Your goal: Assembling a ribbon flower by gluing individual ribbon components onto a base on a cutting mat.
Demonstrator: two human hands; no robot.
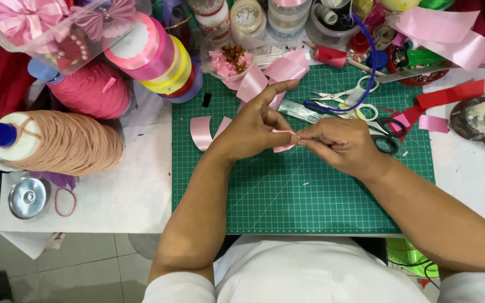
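Note:
Over the green cutting mat [310, 196], my left hand [254, 126] and my right hand [341, 143] meet on one small folded piece of pink ribbon [283, 147]. Both pinch it between fingertips, and my left index finger points up and away. Loose pink ribbon pieces [203, 132] lie on the mat just left of my left hand. More pink strips [270, 76] lie behind my hands near the mat's far edge.
Two large yarn cones, tan [68, 143] and pink [94, 90], lie at left beside stacked ribbon spools [158, 56]. Scissors [374, 120], a metal ruler [304, 111] and a blue hoop [366, 67] lie behind my right hand. A candle in a dish [478, 115] stands far right.

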